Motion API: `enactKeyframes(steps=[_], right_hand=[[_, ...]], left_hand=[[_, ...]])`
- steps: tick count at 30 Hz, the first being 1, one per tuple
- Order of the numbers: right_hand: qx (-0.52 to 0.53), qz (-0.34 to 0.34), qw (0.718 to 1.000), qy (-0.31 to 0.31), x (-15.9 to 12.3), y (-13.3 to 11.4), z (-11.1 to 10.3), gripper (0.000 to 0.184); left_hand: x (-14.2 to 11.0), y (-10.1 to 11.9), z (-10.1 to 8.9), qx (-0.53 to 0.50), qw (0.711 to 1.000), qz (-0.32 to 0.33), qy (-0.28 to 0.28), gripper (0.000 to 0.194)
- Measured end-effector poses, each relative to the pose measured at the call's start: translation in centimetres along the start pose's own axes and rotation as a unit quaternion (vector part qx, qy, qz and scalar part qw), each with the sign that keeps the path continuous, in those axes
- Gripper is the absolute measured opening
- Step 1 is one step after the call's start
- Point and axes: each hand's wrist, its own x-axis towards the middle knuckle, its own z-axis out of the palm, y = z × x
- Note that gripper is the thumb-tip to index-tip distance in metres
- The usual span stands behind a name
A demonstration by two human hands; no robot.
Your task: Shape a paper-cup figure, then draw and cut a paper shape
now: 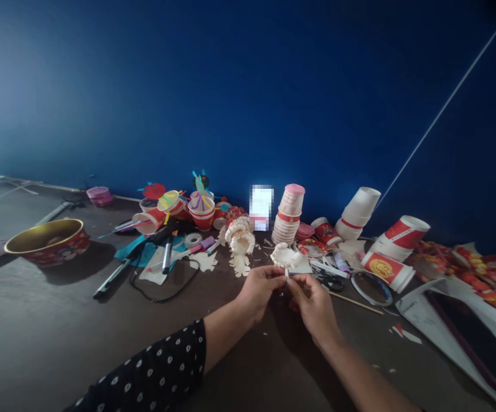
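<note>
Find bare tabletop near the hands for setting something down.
Widest bare tabletop lies front left, between the gold-lined bowl, the black marker and the polka-dot sleeve. A smaller patch sits right of the right hand, before the white sheet, with a few scraps. Crowded: along the wall, paper cups and cut paper.

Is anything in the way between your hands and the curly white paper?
No, nothing is in the way. Your left hand and right hand are already holding the curly white paper, with nothing between them and it.
</note>
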Motion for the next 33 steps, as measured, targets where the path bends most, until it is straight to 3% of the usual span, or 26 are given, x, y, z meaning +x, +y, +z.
enactKeyframes(steps=[14,25,33], right_hand=[[-0.006,-0.012,1.000,0.026,0.14,0.47,0.02,0.024],[-0.104,-0.034,0.993,0.048,0.15,0.15,-0.25,0.026],[-0.108,-0.037,0.992,0.045,0.19,0.11,-0.22,0.027]], left_hand=[[-0.14,-0.41,0.26,0.047,0.998,0.031,0.026,0.024],[-0.29,-0.77,0.22,0.079,0.996,0.041,-0.013,0.019],[-0.40,-0.65,0.36,0.142,0.988,0.063,0.026,0.020]])
